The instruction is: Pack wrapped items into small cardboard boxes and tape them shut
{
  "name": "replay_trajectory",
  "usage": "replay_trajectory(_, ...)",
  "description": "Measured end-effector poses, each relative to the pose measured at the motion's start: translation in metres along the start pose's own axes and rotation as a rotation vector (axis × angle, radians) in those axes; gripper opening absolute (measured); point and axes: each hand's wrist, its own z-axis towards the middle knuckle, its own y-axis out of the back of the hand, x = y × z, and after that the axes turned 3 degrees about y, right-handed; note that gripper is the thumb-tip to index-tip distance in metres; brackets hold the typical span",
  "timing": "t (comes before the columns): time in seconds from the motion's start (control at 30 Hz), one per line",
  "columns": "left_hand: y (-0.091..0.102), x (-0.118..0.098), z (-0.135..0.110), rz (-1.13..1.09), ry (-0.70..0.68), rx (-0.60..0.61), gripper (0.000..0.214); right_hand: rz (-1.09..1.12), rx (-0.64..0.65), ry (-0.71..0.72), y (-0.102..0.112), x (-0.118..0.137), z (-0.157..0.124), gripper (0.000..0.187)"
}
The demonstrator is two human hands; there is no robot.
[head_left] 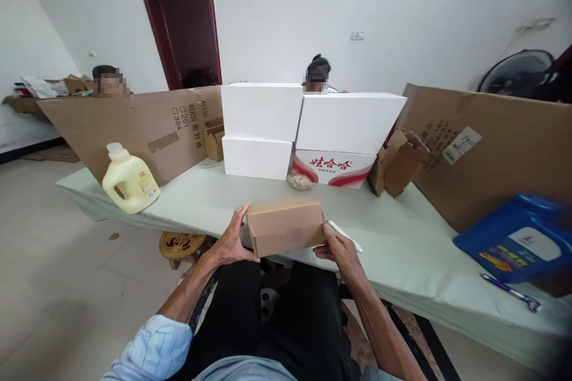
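A small brown cardboard box [286, 229] is held between my two hands, over the near edge of the table. My left hand [233, 237] grips its left end, with the thumb low and the fingers up along the side. At its right end, my right hand [338, 245] pinches the lower corner. The box looks closed on the faces I can see; its underside is hidden. Just beyond my right hand lies a white pen-like stick [345, 235] on the table.
White boxes [261, 112] are stacked at the back, with a crumpled beige lump [299, 182] before them. A yellow jug [130, 181] stands left; a blue bottle [513, 238] and a pen [509, 290] lie right. Cardboard panels [156, 131] flank the table [196, 199]. Two people sit behind.
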Motion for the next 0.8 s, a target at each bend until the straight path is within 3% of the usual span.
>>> replay_trajectory(0.27, 0.004, -0.018, 0.005, -0.094, -0.059, -0.050, 0.136, -0.154, 0.015, 0.123, 0.005, 0.028, -0.026, 0.084)
replay_trajectory(0.47, 0.000, -0.025, -0.002, -0.061, -0.062, -0.147, 0.137, -0.291, 0.023, 0.199, 0.001, 0.030, -0.039, 0.083)
replay_trajectory(0.8, 0.004, -0.023, -0.007, -0.084, -0.045, -0.167, 0.131, -0.539, -0.121, 0.381, 0.001, 0.026, -0.044, 0.058)
